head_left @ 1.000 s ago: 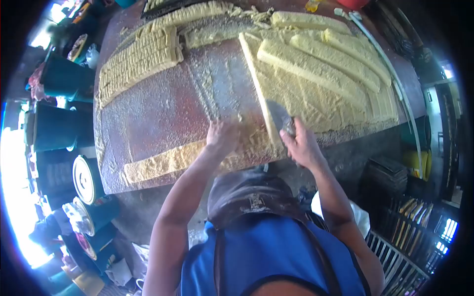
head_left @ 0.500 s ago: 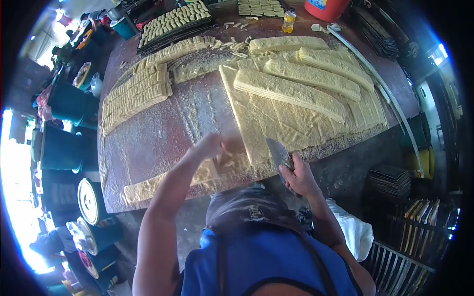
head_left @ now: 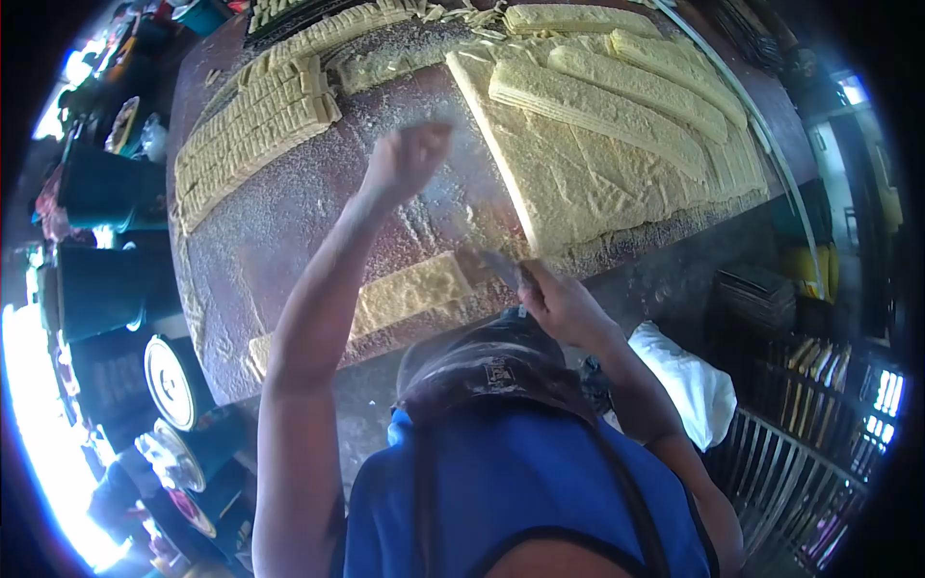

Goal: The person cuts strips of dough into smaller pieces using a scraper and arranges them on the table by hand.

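My left hand [head_left: 412, 159] is raised over the floured table, its fingers curled and blurred. Whatever it may hold cannot be made out. In my right hand [head_left: 564, 306] is a broad-bladed knife [head_left: 501, 268], its blade pointing left, close to the right end of a flattened dough strip [head_left: 414, 289]. That strip lies along the near table edge, partly behind my left forearm. To the right spreads a large layered dough sheet [head_left: 578, 207], dusted with yellowish crumbs or flour. Long dough slabs [head_left: 602, 120] rest on top of it.
Rows of cut dough pieces [head_left: 255, 130] lie at the left of the table [head_left: 279, 231]. A pale curved strip [head_left: 771, 154] runs along the right side. Dark bins [head_left: 111, 193] stand left; a white sack [head_left: 684, 385] and a metal rack [head_left: 780, 472] are at right.
My left hand has moved forward from the near edge. My right hand has brought the knife left towards the dough strip. The view has tipped down, so the table's far end is cut off.
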{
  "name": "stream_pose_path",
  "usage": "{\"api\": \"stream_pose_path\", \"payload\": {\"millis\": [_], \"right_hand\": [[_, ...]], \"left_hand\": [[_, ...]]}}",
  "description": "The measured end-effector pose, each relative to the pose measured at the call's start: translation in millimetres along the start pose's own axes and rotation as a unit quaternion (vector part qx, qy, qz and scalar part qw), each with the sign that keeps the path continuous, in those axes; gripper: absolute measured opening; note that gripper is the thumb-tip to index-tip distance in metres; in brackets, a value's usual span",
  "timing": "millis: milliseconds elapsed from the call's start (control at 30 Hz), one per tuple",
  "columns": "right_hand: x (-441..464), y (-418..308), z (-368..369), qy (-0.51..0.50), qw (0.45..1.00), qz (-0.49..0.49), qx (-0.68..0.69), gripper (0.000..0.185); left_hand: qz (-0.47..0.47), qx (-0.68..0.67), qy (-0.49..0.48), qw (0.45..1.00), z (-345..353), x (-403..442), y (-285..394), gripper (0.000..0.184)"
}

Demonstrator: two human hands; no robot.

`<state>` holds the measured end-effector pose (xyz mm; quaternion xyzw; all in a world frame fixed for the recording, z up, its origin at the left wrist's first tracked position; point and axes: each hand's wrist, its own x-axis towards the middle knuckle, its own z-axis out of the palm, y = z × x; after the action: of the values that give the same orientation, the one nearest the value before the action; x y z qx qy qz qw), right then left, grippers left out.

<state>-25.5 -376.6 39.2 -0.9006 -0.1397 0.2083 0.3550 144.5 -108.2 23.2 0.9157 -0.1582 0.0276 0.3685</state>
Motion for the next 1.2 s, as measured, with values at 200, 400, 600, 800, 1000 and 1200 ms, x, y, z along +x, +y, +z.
{"api": "stream_pose_path", "payload": {"millis": [200, 400, 600, 800, 1000, 1200], "right_hand": [[38, -31, 33, 0.126, 0.990, 0.035, -0.049, 0.031], [39, -55, 82, 0.090, 0.983, 0.117, -0.105, 0.027], [17, -117, 81, 0.099, 0.982, 0.112, -0.115, 0.025], [19, -129, 78, 0.044, 0.976, 0.158, -0.144, 0.025], [44, -133, 67, -0.030, 0.974, 0.194, -0.114, 0.024], [58, -100, 103, 0.032, 0.980, 0.177, -0.090, 0.021]], "left_hand": [[-0.065, -0.034, -0.220, 0.973, -3, -117, -9, 0.025], [-0.049, -0.091, -0.154, 0.983, 14, -150, -8, 0.024], [-0.084, -0.099, -0.154, 0.979, 12, -150, -7, 0.023], [-0.055, -0.114, -0.137, 0.982, 19, -150, -16, 0.018], [-0.058, -0.108, -0.142, 0.982, 21, -150, -15, 0.013], [-0.091, -0.078, -0.170, 0.978, 14, -156, -10, 0.016]]}}
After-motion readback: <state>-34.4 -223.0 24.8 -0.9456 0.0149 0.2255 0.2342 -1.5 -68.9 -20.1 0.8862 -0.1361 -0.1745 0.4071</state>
